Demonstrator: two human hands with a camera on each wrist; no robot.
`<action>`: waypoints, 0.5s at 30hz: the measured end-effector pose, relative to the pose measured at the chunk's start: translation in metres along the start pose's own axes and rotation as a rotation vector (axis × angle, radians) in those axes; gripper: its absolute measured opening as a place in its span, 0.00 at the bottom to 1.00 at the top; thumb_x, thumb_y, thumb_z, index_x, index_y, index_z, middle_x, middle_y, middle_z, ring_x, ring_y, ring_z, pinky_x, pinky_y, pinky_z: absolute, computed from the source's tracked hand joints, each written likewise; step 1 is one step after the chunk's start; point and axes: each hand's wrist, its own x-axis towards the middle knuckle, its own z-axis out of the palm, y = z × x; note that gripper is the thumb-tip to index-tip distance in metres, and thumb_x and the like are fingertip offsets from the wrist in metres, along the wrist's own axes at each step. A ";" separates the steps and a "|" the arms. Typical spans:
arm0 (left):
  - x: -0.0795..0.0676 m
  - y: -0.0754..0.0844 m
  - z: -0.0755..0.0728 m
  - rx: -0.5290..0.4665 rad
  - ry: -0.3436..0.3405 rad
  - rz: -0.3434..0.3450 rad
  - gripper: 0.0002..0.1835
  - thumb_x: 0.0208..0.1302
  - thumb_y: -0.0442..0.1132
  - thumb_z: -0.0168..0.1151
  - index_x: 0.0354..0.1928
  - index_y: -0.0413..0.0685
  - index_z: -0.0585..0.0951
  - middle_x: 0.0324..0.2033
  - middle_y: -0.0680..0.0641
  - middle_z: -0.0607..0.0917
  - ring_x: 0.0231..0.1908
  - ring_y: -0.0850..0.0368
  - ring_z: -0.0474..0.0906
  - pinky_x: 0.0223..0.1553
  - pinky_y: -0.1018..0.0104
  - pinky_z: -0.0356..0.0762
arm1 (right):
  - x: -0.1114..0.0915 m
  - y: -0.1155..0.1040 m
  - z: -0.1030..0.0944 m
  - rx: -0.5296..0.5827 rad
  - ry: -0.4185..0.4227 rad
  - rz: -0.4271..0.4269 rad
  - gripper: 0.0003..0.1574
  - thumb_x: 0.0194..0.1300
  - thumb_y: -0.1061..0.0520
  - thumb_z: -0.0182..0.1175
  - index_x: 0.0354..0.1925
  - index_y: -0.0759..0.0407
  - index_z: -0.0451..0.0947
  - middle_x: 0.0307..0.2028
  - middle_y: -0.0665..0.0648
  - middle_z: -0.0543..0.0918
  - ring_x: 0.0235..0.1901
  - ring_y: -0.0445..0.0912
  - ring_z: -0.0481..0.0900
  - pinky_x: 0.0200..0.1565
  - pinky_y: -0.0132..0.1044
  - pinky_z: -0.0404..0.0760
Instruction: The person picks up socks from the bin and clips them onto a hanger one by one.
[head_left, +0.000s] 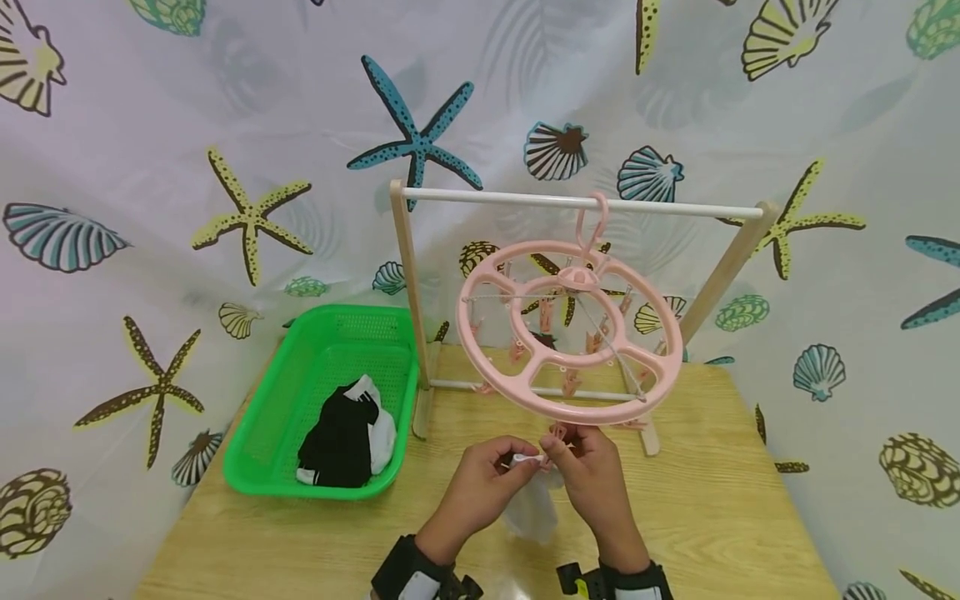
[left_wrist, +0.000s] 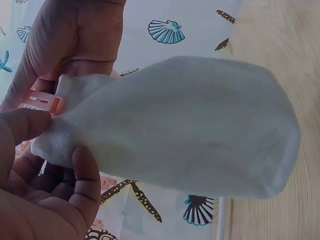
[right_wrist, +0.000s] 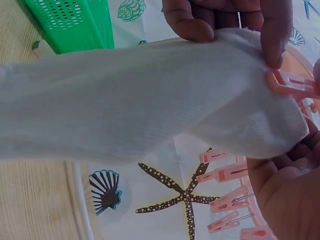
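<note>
A white sock [left_wrist: 200, 125] hangs below both hands, its ribbed cuff at the top. My left hand [head_left: 483, 483] pinches one side of the cuff between thumb and fingers. On the other side, my right hand [head_left: 596, 479] grips a pink clothespin [left_wrist: 44, 101] with its thumb, the clothespin's jaws at the cuff's edge. In the right wrist view the clothespin's tip overlaps the cuff beside the left fingertip. Just above the hands is the front rim of a round pink drying hanger [head_left: 570, 412], with several more clothespins hanging under it.
The hanger's hook is over the white bar [head_left: 495, 197] of a wooden stand on the table [head_left: 720, 500]. To the left, a green basket [head_left: 243, 450] holds black and white clothing [head_left: 341, 442]. A patterned sheet [head_left: 112, 167] hangs behind.
</note>
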 end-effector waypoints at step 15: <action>0.000 0.000 -0.011 0.084 0.204 0.122 0.06 0.67 0.38 0.65 0.45 0.51 0.84 0.44 0.52 0.84 0.45 0.55 0.79 0.37 0.64 0.80 | -0.004 -0.035 0.000 0.018 -0.026 0.010 0.05 0.63 0.70 0.64 0.37 0.67 0.77 0.28 0.55 0.78 0.26 0.48 0.80 0.31 0.35 0.79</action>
